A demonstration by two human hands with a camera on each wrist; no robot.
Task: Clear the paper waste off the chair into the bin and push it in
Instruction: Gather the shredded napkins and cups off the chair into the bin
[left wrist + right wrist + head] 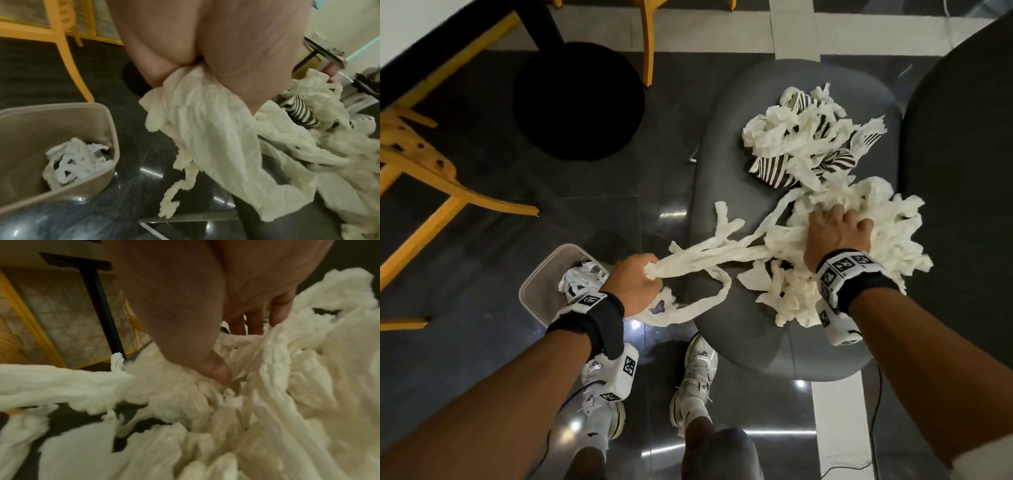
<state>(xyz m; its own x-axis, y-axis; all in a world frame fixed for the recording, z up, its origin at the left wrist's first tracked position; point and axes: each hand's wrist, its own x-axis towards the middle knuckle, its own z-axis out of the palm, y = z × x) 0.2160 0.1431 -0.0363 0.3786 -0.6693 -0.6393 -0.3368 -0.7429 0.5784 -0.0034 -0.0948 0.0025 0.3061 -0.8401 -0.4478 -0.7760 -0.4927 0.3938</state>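
A grey padded chair (743, 192) carries heaps of torn white paper strips (859, 233), with black-and-white striped paper (774, 169) mixed into the far heap. My left hand (635, 282) grips a bunch of long strips (205, 116) stretched off the chair's left edge, just right of the bin (541, 284). The beige bin (24, 123) stands on the floor and holds crumpled white paper (76, 159). My right hand (837, 228) digs into the near heap, fingers and thumb (218, 369) curled into the paper (246, 402).
Yellow wooden chairs (421, 178) stand at the left. A table's round black base (578, 101) sits on the dark glossy floor beyond the bin. A dark rounded seat back (962, 171) rises at the right. My shoes (695, 380) are below the chair's front edge.
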